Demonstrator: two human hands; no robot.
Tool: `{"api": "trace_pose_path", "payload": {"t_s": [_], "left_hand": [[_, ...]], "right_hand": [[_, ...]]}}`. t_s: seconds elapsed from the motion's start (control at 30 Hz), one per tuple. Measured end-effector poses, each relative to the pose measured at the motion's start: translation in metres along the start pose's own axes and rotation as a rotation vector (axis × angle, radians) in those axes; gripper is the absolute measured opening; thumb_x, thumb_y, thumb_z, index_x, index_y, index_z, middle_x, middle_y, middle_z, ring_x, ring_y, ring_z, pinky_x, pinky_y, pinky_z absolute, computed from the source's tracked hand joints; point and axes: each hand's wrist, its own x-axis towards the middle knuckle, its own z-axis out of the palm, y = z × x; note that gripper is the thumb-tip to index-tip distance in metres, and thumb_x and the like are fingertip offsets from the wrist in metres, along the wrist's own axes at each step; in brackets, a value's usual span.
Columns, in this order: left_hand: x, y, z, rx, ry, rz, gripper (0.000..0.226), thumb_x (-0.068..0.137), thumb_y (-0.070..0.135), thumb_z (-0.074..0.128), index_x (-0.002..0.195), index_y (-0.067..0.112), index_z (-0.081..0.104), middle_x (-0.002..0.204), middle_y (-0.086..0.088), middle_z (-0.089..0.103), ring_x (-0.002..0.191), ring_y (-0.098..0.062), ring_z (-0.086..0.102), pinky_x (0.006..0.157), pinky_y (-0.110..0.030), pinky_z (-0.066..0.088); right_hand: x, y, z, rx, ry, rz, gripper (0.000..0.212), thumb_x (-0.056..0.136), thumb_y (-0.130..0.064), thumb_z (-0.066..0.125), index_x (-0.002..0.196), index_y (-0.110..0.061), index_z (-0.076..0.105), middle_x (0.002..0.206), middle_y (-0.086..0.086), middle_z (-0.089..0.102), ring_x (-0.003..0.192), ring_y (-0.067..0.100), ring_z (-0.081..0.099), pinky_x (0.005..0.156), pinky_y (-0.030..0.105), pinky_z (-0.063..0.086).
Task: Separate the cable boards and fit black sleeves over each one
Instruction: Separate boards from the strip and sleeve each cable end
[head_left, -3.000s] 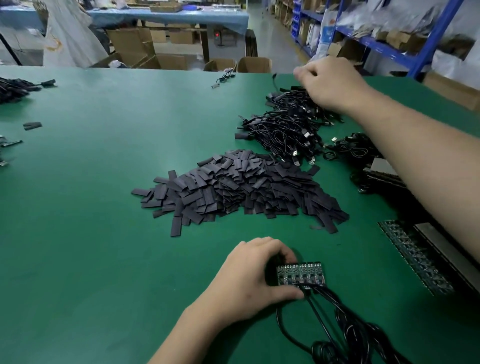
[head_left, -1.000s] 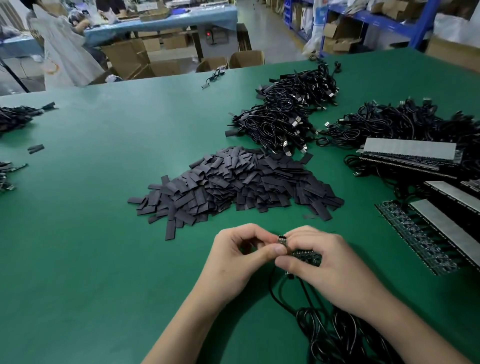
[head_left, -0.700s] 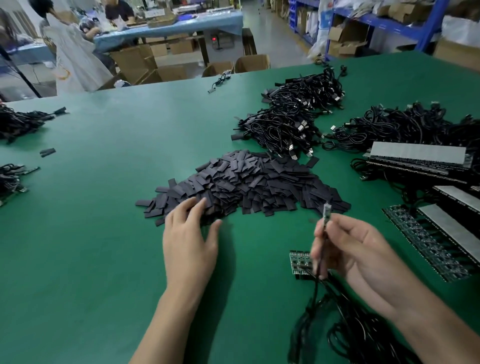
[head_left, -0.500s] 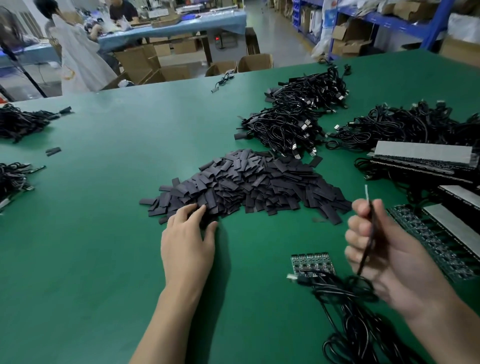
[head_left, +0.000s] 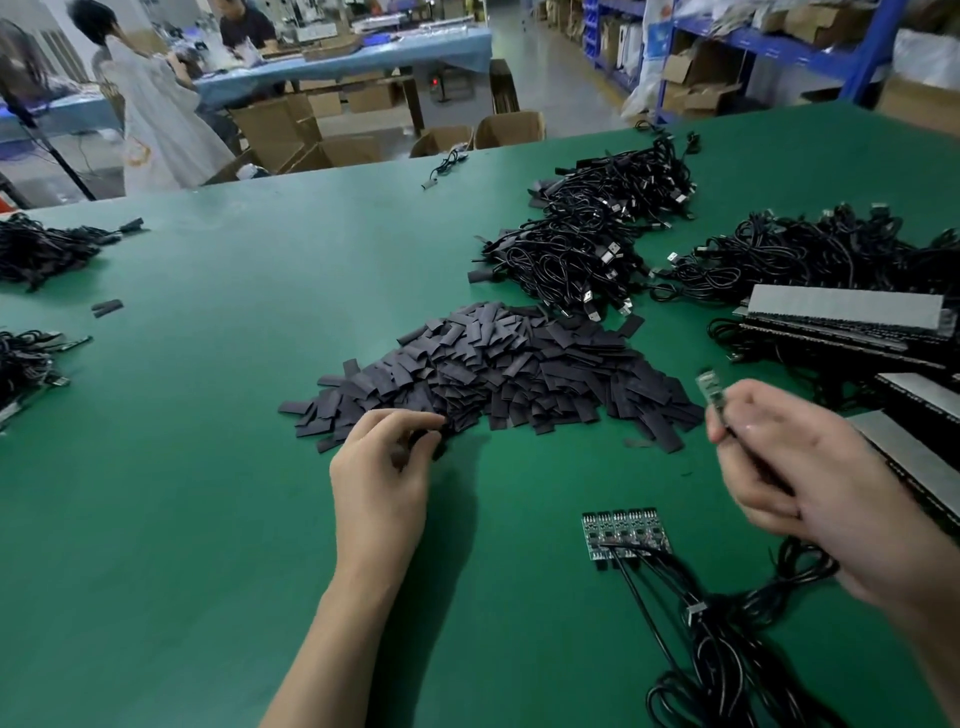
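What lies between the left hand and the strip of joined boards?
Head view: only bare green table between the left hand and the strip of boards.

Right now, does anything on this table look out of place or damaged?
Nothing looks damaged. Minor strays only: one black sleeve lies far left of the sleeve pile, and a single cable sits alone near the table's far edge, apart from the cable heaps.

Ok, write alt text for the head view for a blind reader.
A person's left hand pinches a black sleeve at the near edge of the sleeve pile on a green table, while the right hand holds up one separated cable board; a strip of joined boards lies between.
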Motion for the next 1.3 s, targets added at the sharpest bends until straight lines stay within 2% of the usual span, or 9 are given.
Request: {"api": "trace_pose_path", "payload": {"t_s": [0.1, 0.2, 0.33, 0.47, 0.8, 0.9, 1.03, 1.17, 1.3], "left_hand": [[-0.005, 0.014, 0.005, -0.431, -0.143, -0.171, 0.019, 0.088, 0.004, 0.078, 0.096, 0.021, 0.078, 0.092, -0.002, 0.078, 0.088, -0.018, 0.074, 0.084, -0.028, 0.057], [-0.021, 0.034, 0.013, -0.698, -0.341, -0.268, 0.015, 0.088, 0.006, 0.075, 0.098, 0.017, 0.078, 0.084, -0.013, 0.078, 0.083, -0.017, 0.074, 0.079, -0.022, 0.056], [-0.038, 0.051, 0.025, -0.869, -0.461, -0.362, 0.011, 0.082, 0.015, 0.082, 0.092, 0.018, 0.078, 0.092, -0.01, 0.076, 0.08, -0.019, 0.071, 0.074, -0.025, 0.058], [-0.042, 0.056, 0.027, -0.963, -0.451, -0.431, 0.011, 0.082, 0.015, 0.078, 0.092, 0.017, 0.076, 0.099, -0.031, 0.067, 0.09, -0.026, 0.076, 0.074, -0.025, 0.058], [-0.045, 0.057, 0.027, -0.906, -0.532, -0.382, 0.008, 0.087, 0.014, 0.077, 0.09, 0.022, 0.077, 0.077, 0.002, 0.068, 0.079, -0.018, 0.068, 0.076, -0.024, 0.056], [-0.043, 0.053, 0.027, -0.571, -0.47, -0.087, 0.012, 0.087, 0.012, 0.08, 0.094, 0.021, 0.077, 0.085, 0.007, 0.07, 0.082, -0.011, 0.067, 0.078, -0.022, 0.051], [-0.043, 0.049, 0.026, -0.243, -0.462, 0.289, 0.027, 0.082, 0.026, 0.085, 0.108, 0.024, 0.079, 0.098, 0.01, 0.067, 0.096, -0.01, 0.066, 0.084, -0.016, 0.046], [-0.041, 0.046, 0.026, -0.295, -0.422, 0.239, 0.021, 0.081, 0.023, 0.085, 0.102, 0.025, 0.081, 0.095, 0.012, 0.069, 0.093, -0.012, 0.066, 0.08, -0.016, 0.046], [-0.034, 0.041, 0.024, -0.405, -0.38, 0.104, 0.017, 0.082, 0.025, 0.081, 0.098, 0.029, 0.08, 0.097, 0.011, 0.072, 0.091, -0.014, 0.066, 0.076, -0.022, 0.049]], "right_hand": [[0.001, 0.01, 0.013, -0.338, -0.053, -0.026, 0.035, 0.095, -0.06, 0.047, 0.086, -0.03, 0.061, 0.054, -0.002, 0.042, 0.047, 0.012, 0.031, 0.043, 0.029, 0.028], [0.0, 0.022, 0.028, -0.367, -0.077, -0.002, 0.045, 0.092, -0.073, 0.046, 0.092, -0.029, 0.059, 0.058, -0.006, 0.04, 0.054, 0.014, 0.031, 0.052, 0.039, 0.028], [0.0, 0.029, 0.036, -0.366, -0.095, 0.04, 0.05, 0.081, -0.076, 0.06, 0.09, -0.026, 0.056, 0.064, -0.007, 0.037, 0.061, 0.014, 0.035, 0.059, 0.033, 0.031], [0.003, 0.031, 0.041, -0.245, -0.157, 0.063, 0.033, 0.078, -0.059, 0.069, 0.082, -0.027, 0.062, 0.061, -0.004, 0.057, 0.062, 0.01, 0.053, 0.065, 0.022, 0.044], [0.004, 0.038, 0.043, -0.291, -0.105, 0.144, 0.01, 0.096, -0.035, 0.072, 0.089, -0.027, 0.07, 0.066, -0.001, 0.069, 0.065, 0.012, 0.054, 0.068, 0.029, 0.042], [0.004, 0.039, 0.041, -0.222, -0.088, 0.16, 0.019, 0.09, -0.043, 0.072, 0.089, -0.024, 0.072, 0.06, -0.004, 0.059, 0.057, 0.005, 0.046, 0.055, 0.014, 0.036], [0.004, 0.037, 0.038, -0.153, -0.112, 0.189, 0.02, 0.089, -0.039, 0.071, 0.09, -0.02, 0.072, 0.061, -0.003, 0.054, 0.052, 0.004, 0.04, 0.047, 0.011, 0.032], [0.004, 0.036, 0.039, -0.12, -0.121, 0.193, 0.037, 0.091, -0.059, 0.068, 0.088, -0.022, 0.07, 0.058, -0.007, 0.044, 0.05, 0.006, 0.035, 0.048, 0.015, 0.031], [0.005, 0.027, 0.025, 0.371, -0.097, 0.161, 0.051, 0.103, -0.055, 0.036, 0.085, -0.017, 0.064, 0.057, -0.007, 0.029, 0.043, 0.008, 0.022, 0.046, 0.021, 0.023]]}}
